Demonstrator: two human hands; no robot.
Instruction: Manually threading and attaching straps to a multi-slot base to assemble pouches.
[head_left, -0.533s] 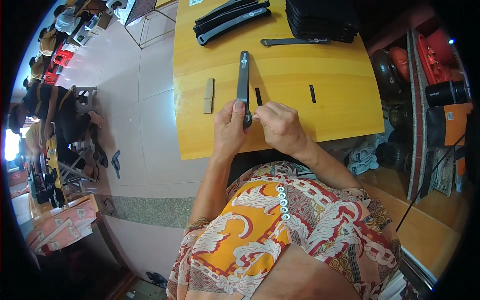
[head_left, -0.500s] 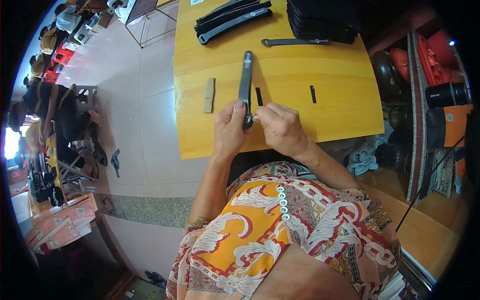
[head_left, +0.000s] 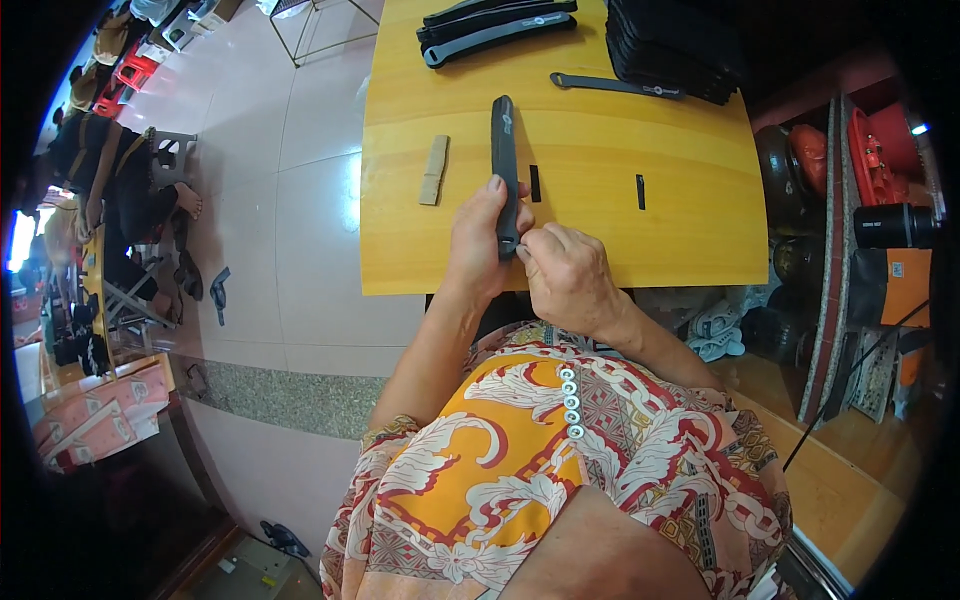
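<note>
My left hand (head_left: 478, 232) is wrapped round a dark grey strap (head_left: 504, 140), its thumb lying along the top. The strap points away from me and has a slotted tab at its near end. My right hand (head_left: 572, 272) is closed in a pinch right beside that tab; what its fingertips grip is too small to make out. Just right of the strap, a short black strip (head_left: 535, 184) lies on the yellow table (head_left: 430, 262). Another black strip (head_left: 641, 192) is farther right, and a flat tan piece (head_left: 435, 170) lies to the left.
At the far edge are a pile of grey straps (head_left: 500, 38), a single strap (head_left: 615, 85) and a tall black stack (head_left: 668, 50). Shelves with a black cylinder (head_left: 892, 226) stand at the right. Off to the left, a seated person (head_left: 105, 170) is beside another table.
The strap has turned to show a darker, broader face, and my left thumb now lies higher along it. My right hand stays pinched at the near end. The whole view has shifted slightly.
</note>
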